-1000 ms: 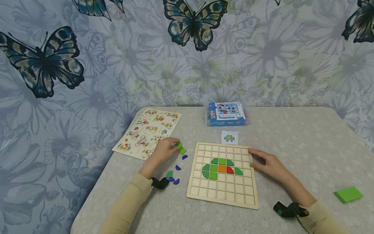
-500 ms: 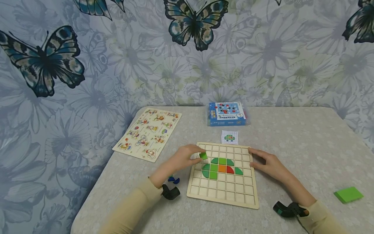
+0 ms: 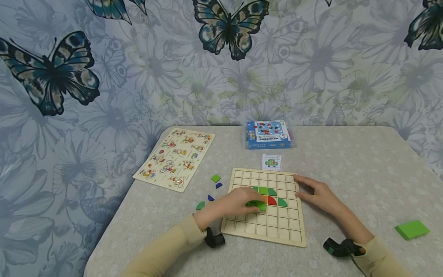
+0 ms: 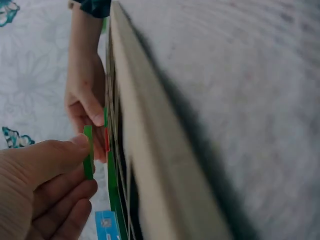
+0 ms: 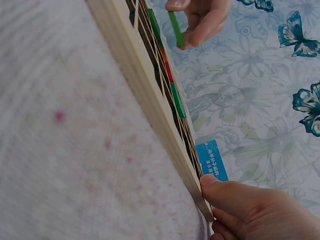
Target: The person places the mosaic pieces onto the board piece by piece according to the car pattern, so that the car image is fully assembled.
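Note:
My left hand [image 3: 238, 202] pinches a green square tile [image 4: 88, 152] between thumb and fingers, over the wooden grid board [image 3: 280, 227]. In the left wrist view the tile stands on edge, a small gap from the board's face. The board bears a green quarter-round piece [image 3: 282, 202], a red quarter-round piece [image 3: 272, 201], a green square [image 3: 263, 191] and an orange one, partly covered by my left hand. My right hand [image 3: 320, 194] holds the board's right edge near its far corner; the right wrist view shows the thumb [image 5: 212, 184] against the edge.
Left of the board lie a loose green square [image 3: 216, 178], a green quarter-round [image 3: 200, 206] and blue pieces [image 3: 219, 185]. A pattern card [image 3: 272, 163] and a blue box [image 3: 268, 135] are behind it. A picture board [image 3: 180, 152] lies far left, a green block [image 3: 412, 230] right.
My left hand took a green square tile from beside the picture board and carried it right, over the grid board's middle. My right hand stays at the board's edge.

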`<move>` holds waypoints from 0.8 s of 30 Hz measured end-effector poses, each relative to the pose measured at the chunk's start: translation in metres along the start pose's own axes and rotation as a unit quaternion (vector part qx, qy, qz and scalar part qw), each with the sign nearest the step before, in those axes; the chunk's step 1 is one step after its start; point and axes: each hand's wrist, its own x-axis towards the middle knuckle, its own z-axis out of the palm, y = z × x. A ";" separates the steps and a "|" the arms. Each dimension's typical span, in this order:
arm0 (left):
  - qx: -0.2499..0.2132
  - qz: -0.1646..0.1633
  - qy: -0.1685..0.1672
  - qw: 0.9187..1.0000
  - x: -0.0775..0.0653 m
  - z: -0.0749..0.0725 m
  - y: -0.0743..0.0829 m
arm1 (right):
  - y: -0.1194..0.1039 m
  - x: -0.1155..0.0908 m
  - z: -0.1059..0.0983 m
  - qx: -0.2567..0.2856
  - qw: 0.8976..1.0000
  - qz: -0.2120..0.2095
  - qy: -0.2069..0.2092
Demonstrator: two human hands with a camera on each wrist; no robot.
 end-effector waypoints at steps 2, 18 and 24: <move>0.008 -0.003 -0.009 1.000 0.001 0.004 0.001 | 0.000 0.000 0.000 0.001 1.000 -0.001 -0.001; 0.047 -0.006 -0.002 0.999 0.002 0.014 0.002 | 0.001 0.001 0.001 0.001 1.000 -0.003 0.000; 0.037 0.002 0.004 0.999 0.001 0.013 0.003 | 0.001 0.001 0.001 0.000 1.000 -0.002 0.003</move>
